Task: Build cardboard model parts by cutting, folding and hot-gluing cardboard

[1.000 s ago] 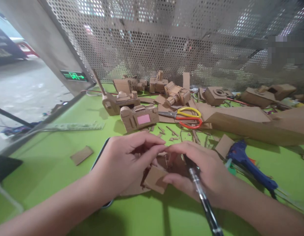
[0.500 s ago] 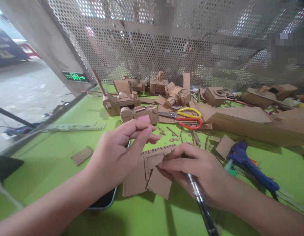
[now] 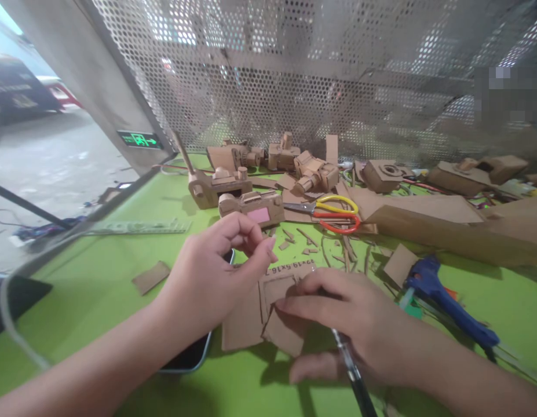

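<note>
My right hand holds a black-and-clear pen lodged among its fingers, with the thumb spread away. The index fingertip touches a small loose cardboard piece lying tilted over a larger printed cardboard sheet. Pen or cut lines forming a rectangle show on that sheet, partly covered by the loose piece. My left hand hovers over the sheet's left side, fingers loosely curled and thumb near them, with nothing visible in it. Beneath my left wrist lies a dark, phone-like slab, mostly hidden.
Yellow-and-red-handled scissors lie beyond my hands beside a cardboard camera model. Cardboard scraps litter the green table. A blue glue gun is at right, before a long cardboard strip. Perforated metal rises behind.
My right thumb has spread away from the other fingers, and the loose cardboard piece has turned slightly. The left thumb and fingers have curled a little closer. The whole view has shifted slightly.
</note>
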`<state>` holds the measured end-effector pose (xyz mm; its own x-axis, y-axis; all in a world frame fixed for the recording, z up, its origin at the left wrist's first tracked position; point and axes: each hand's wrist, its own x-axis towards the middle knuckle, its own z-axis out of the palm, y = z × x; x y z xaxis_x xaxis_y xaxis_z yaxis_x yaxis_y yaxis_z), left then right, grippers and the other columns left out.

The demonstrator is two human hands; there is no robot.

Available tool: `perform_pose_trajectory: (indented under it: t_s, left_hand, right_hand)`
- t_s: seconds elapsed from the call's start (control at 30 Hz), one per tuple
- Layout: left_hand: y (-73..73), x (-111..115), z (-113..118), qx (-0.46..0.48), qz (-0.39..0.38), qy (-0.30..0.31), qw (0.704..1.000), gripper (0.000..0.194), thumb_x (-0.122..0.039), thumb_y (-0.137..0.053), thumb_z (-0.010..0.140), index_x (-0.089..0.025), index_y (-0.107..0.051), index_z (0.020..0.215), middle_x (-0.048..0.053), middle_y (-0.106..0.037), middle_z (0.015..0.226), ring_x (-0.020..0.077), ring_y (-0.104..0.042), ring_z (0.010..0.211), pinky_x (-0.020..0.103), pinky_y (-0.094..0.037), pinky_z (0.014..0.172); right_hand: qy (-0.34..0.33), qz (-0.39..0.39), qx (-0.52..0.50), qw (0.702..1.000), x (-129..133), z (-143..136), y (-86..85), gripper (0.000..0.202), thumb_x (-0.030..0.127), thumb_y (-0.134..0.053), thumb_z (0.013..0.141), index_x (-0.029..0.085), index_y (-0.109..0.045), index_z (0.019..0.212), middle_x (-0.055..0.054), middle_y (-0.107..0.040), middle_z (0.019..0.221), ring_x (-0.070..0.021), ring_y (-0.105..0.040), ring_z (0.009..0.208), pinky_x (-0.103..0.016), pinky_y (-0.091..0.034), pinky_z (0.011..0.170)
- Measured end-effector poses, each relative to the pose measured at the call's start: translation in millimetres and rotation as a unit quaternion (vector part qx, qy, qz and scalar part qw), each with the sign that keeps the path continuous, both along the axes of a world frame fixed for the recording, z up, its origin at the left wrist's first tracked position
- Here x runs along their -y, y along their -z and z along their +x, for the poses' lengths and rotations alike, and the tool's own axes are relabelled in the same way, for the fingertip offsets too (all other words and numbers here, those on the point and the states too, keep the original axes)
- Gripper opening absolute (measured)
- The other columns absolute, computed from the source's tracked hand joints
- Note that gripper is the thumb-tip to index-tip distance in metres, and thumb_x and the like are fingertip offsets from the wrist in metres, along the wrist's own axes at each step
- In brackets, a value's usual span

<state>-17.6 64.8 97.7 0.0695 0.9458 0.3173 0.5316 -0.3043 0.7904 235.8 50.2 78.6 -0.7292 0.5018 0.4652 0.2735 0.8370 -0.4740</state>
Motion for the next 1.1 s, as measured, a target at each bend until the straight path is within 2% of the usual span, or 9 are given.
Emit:
perform_pose_trajectory:
  t_s: [0.17,0.33,0.47,0.6,0.7,0.77,0.87,1.0,1.1]
  left_hand:
    - [2.2,1,1,-0.01,-0.011,0.011,1.0,0.018,-0.031,-0.07,0.101,-0.028,-0.063,0.084,-0.004,-0.074,0.07,0.0156,-0.066,0.06,0.024,-0.049,0.049]
    - [-15.6,-4,-7,0.034,0.048,-0.04,0.997,0.026,-0.024,-0.064,0.108,-0.027,-0.062,0.083,-0.005,-0.079,0.072,0.0132,-0.071,0.06,0.025,-0.054,0.055]
    - [-29.1,-9,-10,0.081,0.066,-0.099,0.99,0.031,-0.025,-0.061,0.115,-0.025,-0.068,0.086,-0.006,-0.078,0.08,0.0113,-0.078,0.078,0.024,-0.065,0.079]
    - [-30.2,-8,-6,0.114,0.073,-0.154,0.979,0.023,-0.03,-0.071,0.111,-0.025,-0.073,0.089,-0.007,-0.082,0.082,0.012,-0.078,0.076,0.025,-0.067,0.077]
    - [-24.7,-4,-5,0.089,0.099,-0.161,0.978,0.016,-0.034,-0.08,0.103,-0.028,-0.075,0.089,-0.008,-0.084,0.08,0.0145,-0.08,0.073,0.028,-0.068,0.073]
    - [-19.0,-1,-6,0.042,0.109,-0.136,0.984,0.014,-0.039,-0.085,0.099,-0.031,-0.08,0.088,-0.008,-0.086,0.08,0.0166,-0.08,0.07,0.03,-0.068,0.07]
    - [-9.4,2,-7,-0.016,0.111,-0.04,0.993,0.01,-0.038,-0.089,0.094,-0.034,-0.088,0.085,-0.007,-0.089,0.081,0.0186,-0.08,0.065,0.03,-0.068,0.067]
    - [0.6,3,-6,-0.054,0.118,0.108,0.986,0.018,-0.028,-0.074,0.105,-0.03,-0.091,0.1,0.0,-0.092,0.091,0.0198,-0.085,0.074,0.028,-0.068,0.072]
    - [5.5,2,-6,-0.081,0.127,0.186,0.971,0.022,-0.021,-0.068,0.107,-0.027,-0.089,0.108,0.001,-0.092,0.097,0.0192,-0.084,0.082,0.029,-0.066,0.077]
  right_hand:
    - [0.003,0.023,0.013,1.0,2,1,0.7,0.047,0.054,-0.082,0.107,0.014,-0.08,0.133,-0.014,-0.081,0.116,-0.026,-0.078,0.096,-0.036,-0.063,0.076]
    - [0.005,0.038,0.025,0.999,4,2,-1.8,0.04,0.047,-0.079,0.109,0.014,-0.079,0.132,-0.014,-0.082,0.117,-0.0267,-0.079,0.096,-0.036,-0.062,0.075]
    - [-0.002,0.063,0.022,0.998,4,2,-5.2,0.033,0.039,-0.079,0.109,0.012,-0.079,0.129,-0.015,-0.085,0.118,-0.0272,-0.08,0.099,-0.037,-0.066,0.08]
    - [0.014,0.074,-0.016,0.997,4,0,-7.0,0.027,0.025,-0.079,0.105,0.012,-0.079,0.129,-0.016,-0.086,0.122,-0.0258,-0.083,0.103,-0.034,-0.069,0.085]
    - [0.053,0.06,-0.05,0.996,3,0,-7.7,0.034,0.015,-0.078,0.099,0.012,-0.079,0.133,-0.017,-0.085,0.128,-0.0255,-0.084,0.109,-0.034,-0.069,0.094]
    - [0.07,0.039,-0.062,0.995,2,2,-8.2,0.037,0.016,-0.079,0.097,0.013,-0.078,0.134,-0.016,-0.086,0.127,-0.0259,-0.084,0.109,-0.035,-0.069,0.095]
    - [0.075,0.016,-0.064,0.995,-2,6,-8.4,0.041,0.02,-0.081,0.096,0.016,-0.076,0.136,-0.014,-0.085,0.124,-0.0256,-0.084,0.105,-0.035,-0.07,0.092]
    - [0.063,0.013,-0.04,0.997,-7,6,-6.4,0.033,0.019,-0.081,0.096,0.018,-0.074,0.128,-0.013,-0.083,0.118,-0.0255,-0.082,0.101,-0.036,-0.069,0.089]
    - [0.053,0.007,-0.015,0.998,-10,5,-4.3,0.022,0.018,-0.077,0.097,0.02,-0.071,0.118,-0.011,-0.083,0.112,-0.026,-0.079,0.099,-0.038,-0.068,0.088]
